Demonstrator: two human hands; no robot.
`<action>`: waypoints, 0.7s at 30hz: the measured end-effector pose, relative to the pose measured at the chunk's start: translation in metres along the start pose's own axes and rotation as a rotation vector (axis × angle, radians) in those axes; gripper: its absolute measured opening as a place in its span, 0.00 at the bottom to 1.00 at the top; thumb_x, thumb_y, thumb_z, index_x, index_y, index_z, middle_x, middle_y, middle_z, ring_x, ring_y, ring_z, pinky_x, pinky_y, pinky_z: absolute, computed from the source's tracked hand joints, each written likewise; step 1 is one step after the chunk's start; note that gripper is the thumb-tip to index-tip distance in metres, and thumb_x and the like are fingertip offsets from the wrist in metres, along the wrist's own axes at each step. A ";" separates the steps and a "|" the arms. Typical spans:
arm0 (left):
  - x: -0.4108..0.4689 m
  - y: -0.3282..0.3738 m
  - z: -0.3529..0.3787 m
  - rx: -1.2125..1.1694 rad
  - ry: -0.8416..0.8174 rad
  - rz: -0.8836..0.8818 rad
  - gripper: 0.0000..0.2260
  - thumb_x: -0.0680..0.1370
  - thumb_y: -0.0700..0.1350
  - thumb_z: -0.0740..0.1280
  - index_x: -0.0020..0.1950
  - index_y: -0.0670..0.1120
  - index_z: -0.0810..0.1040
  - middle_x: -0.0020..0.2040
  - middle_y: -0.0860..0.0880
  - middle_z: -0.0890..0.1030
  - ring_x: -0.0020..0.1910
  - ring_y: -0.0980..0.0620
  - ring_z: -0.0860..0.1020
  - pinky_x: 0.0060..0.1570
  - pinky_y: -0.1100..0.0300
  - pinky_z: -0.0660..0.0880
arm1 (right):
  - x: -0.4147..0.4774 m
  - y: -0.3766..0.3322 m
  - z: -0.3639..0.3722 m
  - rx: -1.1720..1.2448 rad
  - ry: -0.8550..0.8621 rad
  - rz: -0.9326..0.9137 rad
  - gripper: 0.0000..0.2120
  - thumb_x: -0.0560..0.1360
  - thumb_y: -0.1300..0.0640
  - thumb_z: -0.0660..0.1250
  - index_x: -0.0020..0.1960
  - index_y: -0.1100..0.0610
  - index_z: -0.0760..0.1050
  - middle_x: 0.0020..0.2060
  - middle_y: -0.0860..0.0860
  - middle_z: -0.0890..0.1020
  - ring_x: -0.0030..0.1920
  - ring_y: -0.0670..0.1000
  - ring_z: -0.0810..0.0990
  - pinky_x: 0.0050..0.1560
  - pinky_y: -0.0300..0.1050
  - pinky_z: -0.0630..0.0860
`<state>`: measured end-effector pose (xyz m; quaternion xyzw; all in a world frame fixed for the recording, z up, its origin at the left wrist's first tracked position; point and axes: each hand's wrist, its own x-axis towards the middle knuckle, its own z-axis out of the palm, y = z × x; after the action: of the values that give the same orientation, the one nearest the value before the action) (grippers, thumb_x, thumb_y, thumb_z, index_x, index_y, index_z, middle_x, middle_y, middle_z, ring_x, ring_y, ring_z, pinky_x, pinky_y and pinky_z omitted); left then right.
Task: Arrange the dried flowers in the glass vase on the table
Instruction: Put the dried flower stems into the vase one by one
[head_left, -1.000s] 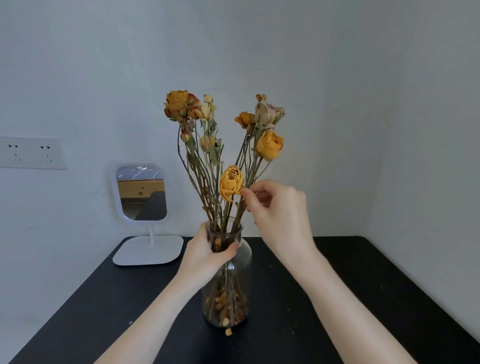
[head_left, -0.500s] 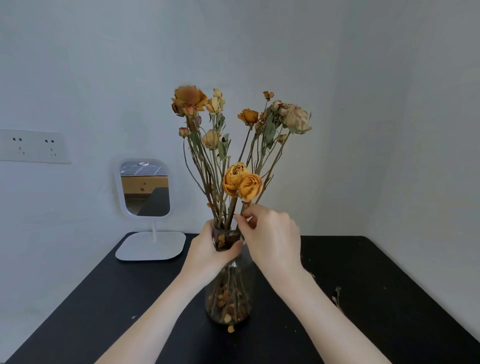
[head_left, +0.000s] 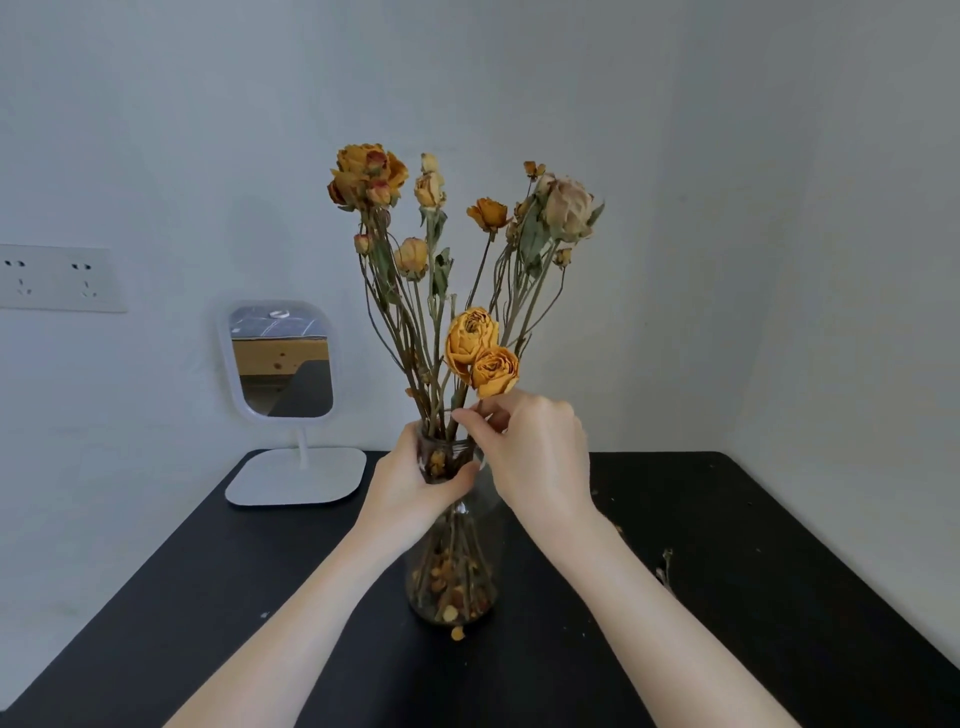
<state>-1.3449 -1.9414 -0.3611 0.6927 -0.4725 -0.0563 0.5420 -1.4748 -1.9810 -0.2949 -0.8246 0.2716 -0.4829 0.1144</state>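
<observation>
Gripping the neck of the glass vase (head_left: 451, 582), your left hand (head_left: 413, 491) has its fingers curled round the back of the glass just under the rim and its thumb laid across the front. The vase stands upright on the black table (head_left: 779, 582), about midway across it and set back from the near edge; through its lower body you can see bare stems and a litter of orange petals at the bottom. Your right hand (head_left: 537, 457) sits just beside the left, a little above the vase mouth, with thumb and forefinger pinched together on a stem of the dried flowers (head_left: 426, 291), right under the lower of two orange blooms (head_left: 483, 356) that touch each other. The remaining fingers are curled in behind, and exactly which stem you hold is hidden by them. The rest of the bunch fans upward out of the neck: an orange cluster (head_left: 366, 174) high on the left, a pale faded bloom (head_left: 569, 208) high on the right, smaller buds between them. One loose petal (head_left: 457, 633) lies on the table touching nothing, just in front of the vase base, and a dry twig (head_left: 665, 566) lies well to the right of it. A white standing mirror (head_left: 283, 358) rests at the table's back left corner, and a wall socket (head_left: 57, 278) is mounted further left.
</observation>
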 end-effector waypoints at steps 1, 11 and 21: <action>0.000 0.000 0.000 0.003 0.003 0.001 0.20 0.68 0.55 0.72 0.56 0.56 0.68 0.43 0.63 0.78 0.42 0.76 0.74 0.33 0.77 0.70 | 0.000 0.000 -0.001 0.007 0.008 -0.009 0.12 0.73 0.48 0.68 0.48 0.55 0.83 0.38 0.50 0.85 0.37 0.48 0.82 0.37 0.35 0.73; 0.002 -0.001 0.000 -0.007 -0.011 0.024 0.20 0.69 0.51 0.73 0.58 0.54 0.69 0.46 0.61 0.78 0.44 0.69 0.76 0.39 0.73 0.69 | -0.005 0.003 0.006 -0.003 -0.011 -0.026 0.12 0.75 0.49 0.66 0.49 0.56 0.82 0.41 0.52 0.85 0.41 0.52 0.83 0.40 0.43 0.77; 0.010 0.005 -0.005 -0.084 -0.175 -0.022 0.20 0.71 0.51 0.71 0.60 0.59 0.66 0.52 0.64 0.76 0.53 0.65 0.75 0.48 0.70 0.68 | -0.020 0.020 -0.011 0.078 0.030 -0.041 0.12 0.73 0.51 0.69 0.55 0.53 0.81 0.39 0.49 0.85 0.37 0.45 0.82 0.40 0.36 0.77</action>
<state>-1.3399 -1.9449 -0.3505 0.6667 -0.5078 -0.1424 0.5266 -1.4991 -1.9861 -0.3127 -0.8176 0.2374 -0.5075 0.1326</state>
